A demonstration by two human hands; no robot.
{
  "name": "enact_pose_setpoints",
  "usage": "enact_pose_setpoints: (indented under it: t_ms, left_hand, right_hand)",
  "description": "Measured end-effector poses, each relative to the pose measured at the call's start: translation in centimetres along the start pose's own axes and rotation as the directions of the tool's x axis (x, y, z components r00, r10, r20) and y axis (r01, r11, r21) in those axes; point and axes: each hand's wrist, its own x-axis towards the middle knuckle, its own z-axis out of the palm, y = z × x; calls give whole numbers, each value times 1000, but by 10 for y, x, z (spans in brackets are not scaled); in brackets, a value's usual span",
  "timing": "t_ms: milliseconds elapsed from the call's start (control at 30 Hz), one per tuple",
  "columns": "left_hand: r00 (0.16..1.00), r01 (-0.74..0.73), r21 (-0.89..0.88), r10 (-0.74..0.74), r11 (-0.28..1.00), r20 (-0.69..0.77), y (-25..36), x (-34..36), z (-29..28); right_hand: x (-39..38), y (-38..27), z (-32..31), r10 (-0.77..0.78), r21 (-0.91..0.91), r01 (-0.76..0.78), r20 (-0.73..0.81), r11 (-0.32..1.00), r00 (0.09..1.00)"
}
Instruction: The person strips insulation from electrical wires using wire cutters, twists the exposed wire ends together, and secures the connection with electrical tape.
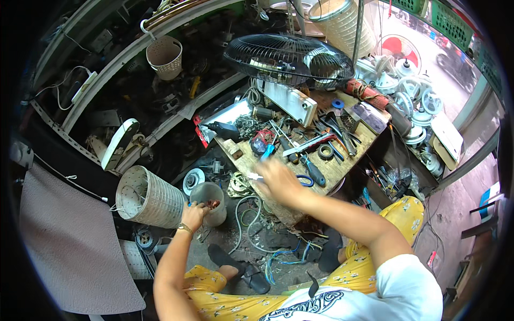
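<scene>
White shirt fabric covered my torso. My left hand touched the rim of the translucent bucket, between basket and workbench; whether its fingers gripped, I could not tell. My right hand pinched a small white piece at the workbench's left edge.

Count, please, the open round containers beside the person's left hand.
2: a larger pale container left of the left hand, and a smaller grey container just right of that hand. Others may be hidden.
</scene>
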Motion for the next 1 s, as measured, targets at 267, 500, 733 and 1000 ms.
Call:
enact_pose_setpoints:
  t_ms: [267,500,733,1000]
  left_hand:
    - [962,-55,-79,32,995,-269,27,1,-153]
    - [862,-100,-174,-2,980,-506,70,84,-180]
    - [840,-151,-189,25,970,-542,83,130,-189]
    - [880,-146,-173,48,974,-473,91,173,-188]
  right_hand:
    - [89,83,65,428,-401,-327,195,856,882]
    - [69,119,27,564,103,-559,-270,823,780]
    - [54,112,-21,634,719,-267,-301,642,712]
    - [66,45,-93,395,769,134,-460,626,795]
